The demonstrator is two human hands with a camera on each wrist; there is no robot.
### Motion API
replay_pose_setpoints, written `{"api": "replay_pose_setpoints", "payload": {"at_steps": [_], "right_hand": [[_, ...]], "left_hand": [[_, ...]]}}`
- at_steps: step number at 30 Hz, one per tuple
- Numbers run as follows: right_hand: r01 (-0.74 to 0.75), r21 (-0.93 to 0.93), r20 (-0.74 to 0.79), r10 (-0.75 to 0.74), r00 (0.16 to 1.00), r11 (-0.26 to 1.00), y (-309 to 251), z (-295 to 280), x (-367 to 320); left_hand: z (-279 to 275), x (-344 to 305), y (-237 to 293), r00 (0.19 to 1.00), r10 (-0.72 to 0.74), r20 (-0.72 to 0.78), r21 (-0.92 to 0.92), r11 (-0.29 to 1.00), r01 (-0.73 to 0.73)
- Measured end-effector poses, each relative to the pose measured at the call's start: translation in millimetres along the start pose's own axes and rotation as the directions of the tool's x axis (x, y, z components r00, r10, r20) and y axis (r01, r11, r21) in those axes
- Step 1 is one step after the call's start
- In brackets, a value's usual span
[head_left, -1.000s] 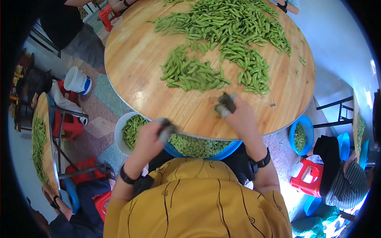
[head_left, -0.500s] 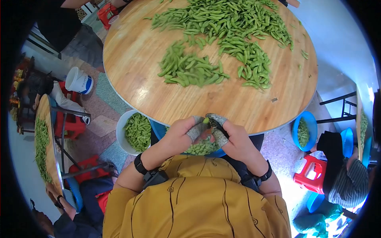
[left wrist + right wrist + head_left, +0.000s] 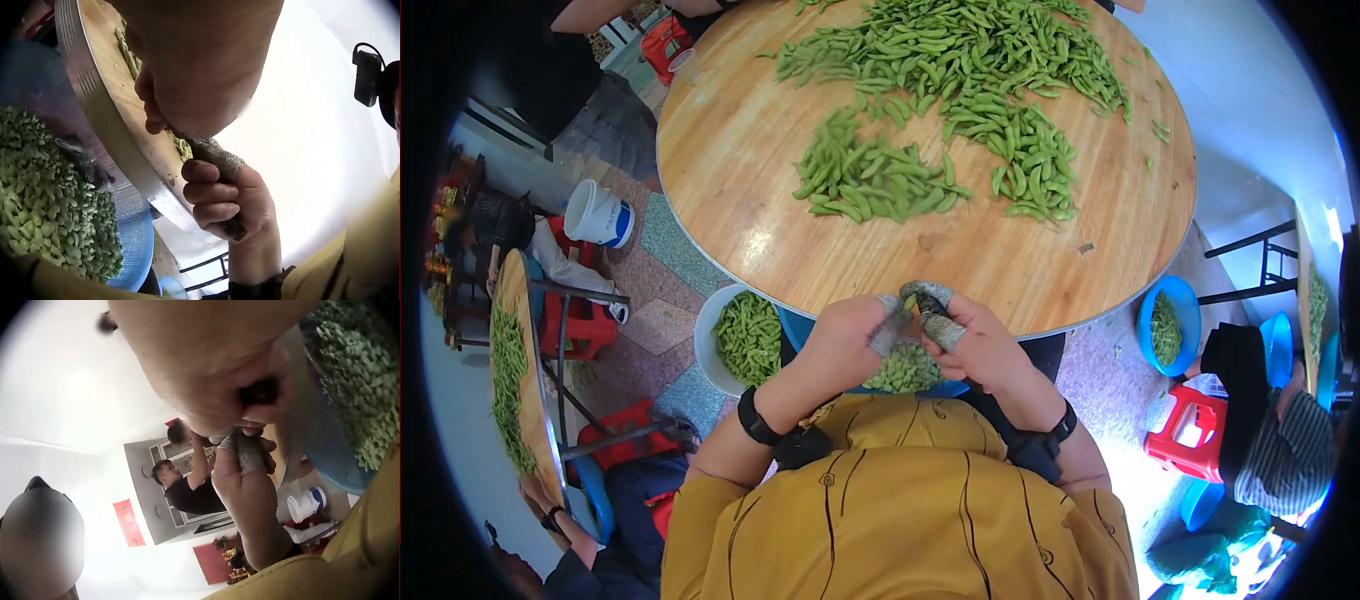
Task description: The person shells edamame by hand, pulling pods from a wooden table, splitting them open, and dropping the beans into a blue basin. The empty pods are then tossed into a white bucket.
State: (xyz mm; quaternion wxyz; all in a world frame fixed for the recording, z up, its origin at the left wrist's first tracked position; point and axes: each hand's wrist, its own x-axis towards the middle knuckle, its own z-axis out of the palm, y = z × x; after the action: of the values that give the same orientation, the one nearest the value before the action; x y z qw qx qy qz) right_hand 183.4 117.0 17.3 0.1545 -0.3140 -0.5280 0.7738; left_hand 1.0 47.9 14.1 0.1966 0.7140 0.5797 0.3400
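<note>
Both hands meet over the table's near edge, grey covers on thumbs and forefingers. A green soybean pod (image 3: 911,302) shows between their fingertips. The left hand (image 3: 848,332) pinches it from the left, and the right hand (image 3: 980,345) grips it from the other side with its fingers curled; most of the pod is hidden. Below the hands, shelled green beans (image 3: 903,370) fill a blue basin (image 3: 139,253). A small heap of pods (image 3: 880,180) lies on the round wooden table (image 3: 750,240), with a larger pile (image 3: 970,50) behind it.
A white tub (image 3: 703,335) of pods stands at the left below the table edge, and a blue basin (image 3: 1190,335) at the right. Red stools (image 3: 1190,435) and a white bucket (image 3: 590,215) stand on the floor. Other people sit or stand around.
The hands were apart a second ago, the right over the table and the left near its edge. They came together around a pod by half a second ago and remain joined, shifted slightly left.
</note>
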Motion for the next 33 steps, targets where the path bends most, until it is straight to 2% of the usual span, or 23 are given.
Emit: {"api": "replay_pose_setpoints", "payload": {"at_steps": [1,2,3,6,8,9,10,11,12,13,14,15,16,17,18,19,20,23,27,29,31,33], "right_hand": [[-0.122,0.253,0.064,0.109,0.992,0.960,-5.4,-0.6,-3.9],[-0.247,0.478,0.154,0.196,0.968,0.843,-8.5,-1.0,-5.9],[-0.249,0.476,0.157,0.197,0.968,0.843,-8.5,-0.6,-6.2],[-0.278,0.529,0.207,0.196,0.959,0.802,-5.7,3.3,-9.5],[-0.108,0.321,0.054,0.095,0.994,0.941,-3.0,7.8,-8.8],[-0.095,0.325,0.042,0.086,0.995,0.941,-3.7,8.8,-8.7],[-0.078,0.214,0.052,0.069,0.996,0.974,-5.0,8.9,-9.1],[-0.057,0.102,0.056,0.051,0.997,0.993,-6.2,8.6,-9.8],[-0.036,0.112,0.025,0.034,0.999,0.993,-6.7,9.2,-10.4],[-0.039,0.123,0.024,0.036,0.999,0.992,-6.3,10.6,-10.7],[-0.043,0.132,0.027,0.040,0.999,0.990,-5.8,11.1,-11.0],[-0.027,0.139,0.006,0.027,1.000,0.990,-5.0,10.0,-10.8],[-0.030,0.064,0.009,0.029,1.000,0.998,-4.2,8.6,-9.8],[-0.033,-0.013,0.016,0.034,0.999,0.999,-4.5,8.0,-8.5],[-0.023,-0.011,0.010,0.023,1.000,1.000,-4.7,9.6,-8.0],[0.036,-0.102,-0.034,-0.040,0.999,0.994,-4.3,12.0,-8.3],[0.089,-0.196,-0.073,-0.105,0.992,0.977,-4.4,13.2,-8.7],[0.137,-0.202,-0.105,-0.161,0.981,0.970,-9.1,12.5,-11.8],[0.142,-0.140,-0.102,-0.157,0.982,0.980,3.2,5.4,-8.0],[0.003,0.132,-0.035,0.002,0.999,0.991,5.3,1.1,-8.6],[-0.002,0.131,-0.024,0.005,1.000,0.991,8.9,0.3,-8.3],[-0.014,0.118,0.004,0.014,1.000,0.993,9.9,-1.1,-7.2]], "left_hand": [[-2.1,-2.3,-3.0,1.000,0.000,0.003,0.000,1.000,0.000],[-5.3,-5.4,-6.5,0.939,-0.266,0.219,-0.623,0.702,0.344],[-7.2,-7.4,-8.1,0.794,-0.295,0.531,-0.833,-0.010,0.553],[-5.4,-7.7,-3.3,0.771,-0.365,0.522,-0.825,0.013,0.565],[-3.3,-6.3,1.1,0.748,-0.424,0.511,-0.814,0.040,0.579],[-2.8,-4.0,2.9,0.737,-0.445,0.508,-0.805,0.058,0.590],[-1.7,-4.8,2.5,0.741,-0.428,0.517,-0.799,0.069,0.598],[-0.3,-9.2,0.1,0.852,-0.461,0.246,-0.678,0.547,0.492],[-0.3,-11.2,-1.3,0.944,-0.330,-0.014,-0.352,0.885,0.304],[-2.7,-10.1,-0.5,0.953,-0.302,0.007,-0.349,0.893,0.285],[-6.2,-8.9,1.4,0.988,-0.150,-0.043,-0.076,0.986,0.146],[-7.9,-7.4,4.1,0.998,0.016,-0.060,0.205,0.979,-0.003],[-5.8,-5.1,8.2,0.987,0.117,-0.114,0.266,0.961,-0.083],[-3.8,-3.6,9.6,0.985,0.131,-0.109,0.268,0.958,-0.098],[-1.6,-2.8,9.3,0.986,0.130,-0.104,0.354,0.931,-0.085],[0.5,-2.3,8.0,0.986,0.128,-0.102,0.438,0.896,-0.071],[4.5,-2.3,3.9,0.985,0.138,-0.101,0.441,0.894,-0.080],[13.3,-0.2,-2.8,0.976,0.186,-0.117,0.447,0.887,-0.116],[14.0,1.9,4.1,0.979,0.179,-0.102,0.438,0.891,-0.118],[12.5,2.5,3.7,0.982,0.171,-0.086,0.458,0.882,-0.114],[10.2,1.3,0.9,0.974,0.225,-0.020,0.506,0.842,-0.184],[9.9,6.6,4.5,0.969,0.245,-0.026,0.525,0.828,-0.195]]}}
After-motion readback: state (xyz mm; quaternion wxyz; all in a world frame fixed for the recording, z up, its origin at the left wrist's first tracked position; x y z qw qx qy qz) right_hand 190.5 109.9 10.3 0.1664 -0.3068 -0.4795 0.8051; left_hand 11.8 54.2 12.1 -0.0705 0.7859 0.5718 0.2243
